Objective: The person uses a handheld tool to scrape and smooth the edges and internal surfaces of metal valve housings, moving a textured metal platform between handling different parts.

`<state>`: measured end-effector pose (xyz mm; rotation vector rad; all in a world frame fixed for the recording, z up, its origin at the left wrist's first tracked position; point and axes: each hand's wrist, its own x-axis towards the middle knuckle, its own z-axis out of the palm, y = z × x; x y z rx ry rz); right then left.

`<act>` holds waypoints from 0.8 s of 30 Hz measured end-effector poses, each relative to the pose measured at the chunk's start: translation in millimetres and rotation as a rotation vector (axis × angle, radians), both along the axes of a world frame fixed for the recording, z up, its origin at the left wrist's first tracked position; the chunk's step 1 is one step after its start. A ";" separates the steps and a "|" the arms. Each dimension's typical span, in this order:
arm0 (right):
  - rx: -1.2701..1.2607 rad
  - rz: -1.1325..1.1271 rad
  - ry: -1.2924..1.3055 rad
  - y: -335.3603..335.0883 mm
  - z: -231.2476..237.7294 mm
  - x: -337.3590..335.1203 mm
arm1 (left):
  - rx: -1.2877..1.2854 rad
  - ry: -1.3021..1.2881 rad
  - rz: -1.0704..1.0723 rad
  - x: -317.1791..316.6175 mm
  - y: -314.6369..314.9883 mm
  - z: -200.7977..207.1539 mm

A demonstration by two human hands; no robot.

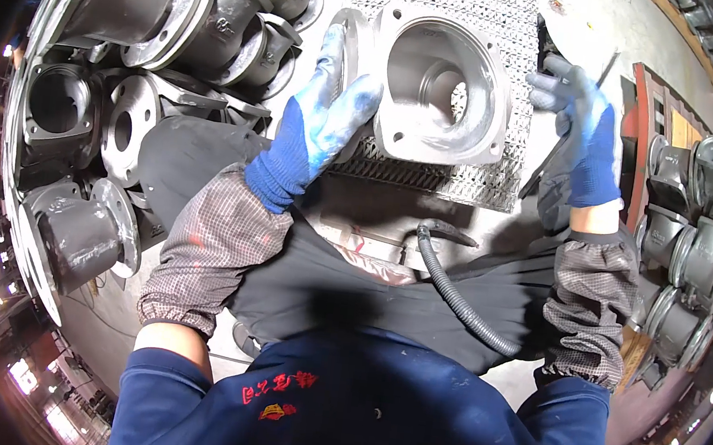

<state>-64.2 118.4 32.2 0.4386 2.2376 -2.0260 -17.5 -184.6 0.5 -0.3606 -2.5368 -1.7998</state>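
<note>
Stacks of grey cast valve bodies [178,21] flank the perforated metal counter [500,12], where the flanged valve casting [440,88] sits mouth-up, left hand [332,120] gripping its flange to steady it, right hand [579,129] open alongside.

Blue knit glove with pale grey coated palm on the left hand [322,123], same blue glove on the right hand [582,129], grey checked sleeve covers with elastic cuffs, navy work jacket with red chest embroidery, dark apron
</note>
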 end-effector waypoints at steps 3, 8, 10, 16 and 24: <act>0.006 -0.014 -0.217 -9.6 -20.9 3.3 | -0.569 0.530 -0.070 0.1 -11.4 -12.9; 0.080 0.288 -0.116 10.7 -80.4 13.8 | 0.242 -0.318 0.026 3.3 16.4 18.4; 0.621 0.527 0.094 3.5 -79.0 14.6 | -0.103 0.037 0.006 -1.4 14.8 19.1; -0.222 0.025 -0.317 -19.0 -69.7 18.3 | -0.211 0.059 -0.065 -5.0 14.1 27.8; 0.449 0.541 0.236 -33.2 -55.3 33.3 | 0.489 -0.515 0.032 -0.3 -14.3 13.2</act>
